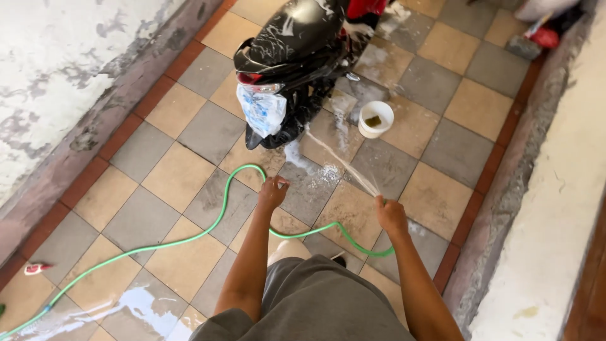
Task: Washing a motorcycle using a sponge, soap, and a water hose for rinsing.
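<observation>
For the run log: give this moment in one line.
right hand: sprays green hose | left hand: holds hose | target: soapy scooter | white bucket beside

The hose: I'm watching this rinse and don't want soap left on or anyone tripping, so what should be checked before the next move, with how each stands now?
1. Right hand has the green hose end in its grip: ok.
2. Water jet reaches the scooter: ok, it lands low at the rear.
3. Suds rinsed off the scooter: not ok, foam streaks show on the black seat.
4. Left hand holds hose slack: ok.
5. White bucket clear of the jet: ok, it stands beside it.
6. Hose clear of feet: not ok, it loops across the tiles near them.
</observation>
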